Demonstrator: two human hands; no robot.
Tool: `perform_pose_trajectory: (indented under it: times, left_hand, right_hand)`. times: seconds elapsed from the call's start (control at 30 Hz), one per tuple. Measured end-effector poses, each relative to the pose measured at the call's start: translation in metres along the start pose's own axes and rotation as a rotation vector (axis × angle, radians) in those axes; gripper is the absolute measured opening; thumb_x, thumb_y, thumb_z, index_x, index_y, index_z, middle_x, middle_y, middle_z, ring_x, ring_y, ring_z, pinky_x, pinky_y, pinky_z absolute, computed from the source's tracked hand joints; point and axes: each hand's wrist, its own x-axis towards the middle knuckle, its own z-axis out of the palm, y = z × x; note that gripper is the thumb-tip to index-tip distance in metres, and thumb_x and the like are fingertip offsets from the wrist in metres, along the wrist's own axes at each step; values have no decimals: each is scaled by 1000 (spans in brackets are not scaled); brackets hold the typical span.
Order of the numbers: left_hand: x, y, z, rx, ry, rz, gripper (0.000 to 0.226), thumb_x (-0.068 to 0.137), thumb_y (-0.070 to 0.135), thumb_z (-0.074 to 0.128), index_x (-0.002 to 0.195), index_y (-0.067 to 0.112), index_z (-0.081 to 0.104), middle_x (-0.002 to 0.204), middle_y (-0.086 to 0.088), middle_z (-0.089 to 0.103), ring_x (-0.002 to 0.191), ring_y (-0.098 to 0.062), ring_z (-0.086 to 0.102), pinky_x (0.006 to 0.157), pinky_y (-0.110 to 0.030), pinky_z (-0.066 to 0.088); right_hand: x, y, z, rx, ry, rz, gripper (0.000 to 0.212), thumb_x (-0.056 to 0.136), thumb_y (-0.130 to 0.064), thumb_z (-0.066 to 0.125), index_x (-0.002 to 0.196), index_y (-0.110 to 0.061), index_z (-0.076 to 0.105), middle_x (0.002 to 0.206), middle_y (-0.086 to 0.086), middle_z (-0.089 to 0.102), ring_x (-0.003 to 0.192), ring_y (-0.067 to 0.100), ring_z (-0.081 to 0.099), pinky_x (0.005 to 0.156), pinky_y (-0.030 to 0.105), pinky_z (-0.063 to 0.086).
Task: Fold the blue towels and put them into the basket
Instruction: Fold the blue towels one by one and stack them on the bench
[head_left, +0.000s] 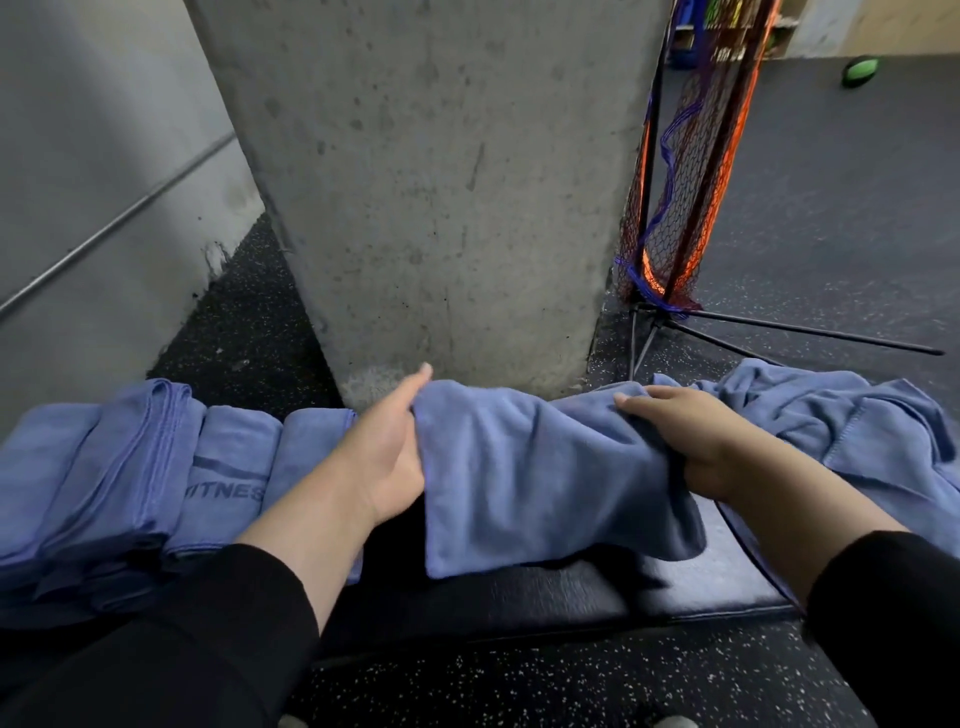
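A blue towel (540, 478) lies partly folded across a dark padded bench (519, 597). My left hand (387, 447) holds its left edge, thumb on top and fingers tucked under the cloth. My right hand (691, 441) grips the bunched right end of the same towel. Several folded blue towels (140, 467) lie side by side on the bench to the left, one printed with "FITNESS". A heap of unfolded blue towels (852, 431) lies at the right. No basket is in view.
A concrete pillar (441, 182) rises directly behind the bench. A net on a black folding stand (675, 208) leans at the pillar's right. Speckled black rubber floor (519, 686) surrounds the bench. A green ball (860, 70) lies far right.
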Motion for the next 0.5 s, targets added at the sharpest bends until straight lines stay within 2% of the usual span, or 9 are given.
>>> perform_pose_trajectory:
  times: [0.07,0.1,0.13,0.2,0.27,0.37,0.43,0.5]
  left_hand:
    - [-5,-4,1,73,-73,26,33,103,22,52,126,1,62,125,-25,66,113,-34,67,97,-45,52]
    - [-6,-5,1,91,-46,65,25,102,13,51,122,4,63,121,-25,67,107,-33,69,90,-43,55]
    - [-6,-5,0,106,-9,99,21,101,7,51,118,7,63,117,-24,68,103,-32,69,85,-41,56]
    - [-8,0,-2,131,26,139,21,100,5,50,117,7,62,114,-23,70,106,-33,69,85,-41,57]
    - [-9,5,-4,179,77,190,24,100,3,48,121,1,60,114,-25,69,107,-34,69,88,-42,56]
    - [-13,9,-6,251,169,247,25,100,2,44,119,-2,60,108,-26,70,99,-33,69,84,-40,56]
    - [-17,8,-8,324,207,261,25,98,3,45,116,5,63,105,-20,72,94,-29,69,79,-36,55]
    - [-20,6,-11,325,216,260,29,97,5,51,120,21,58,108,-12,70,97,-22,68,82,-35,54]
  right_hand:
    - [-2,1,-5,117,-132,47,21,93,-13,65,100,6,64,97,23,65,87,29,63,81,38,45]
    - [-1,2,-8,112,-198,64,31,90,-12,65,109,11,59,103,25,62,93,32,59,82,40,41]
    - [-2,2,-11,95,-241,71,37,87,-11,64,115,12,55,106,25,60,97,33,55,81,40,39]
    - [-3,1,-14,85,-247,59,33,89,-1,59,119,11,55,105,25,62,97,33,57,79,38,42]
    - [-6,0,-13,66,-196,27,28,92,6,55,118,2,64,101,20,70,91,29,66,78,35,51]
    - [-12,-3,-15,-89,0,-79,35,90,4,65,121,-12,66,103,11,69,82,18,66,68,23,54]
    - [-15,-2,-18,-183,113,-146,32,88,1,70,115,-17,66,101,5,65,80,13,60,61,14,49]
    - [-16,6,-21,-274,136,-177,26,87,-1,71,107,-17,70,94,1,65,78,13,57,63,16,47]
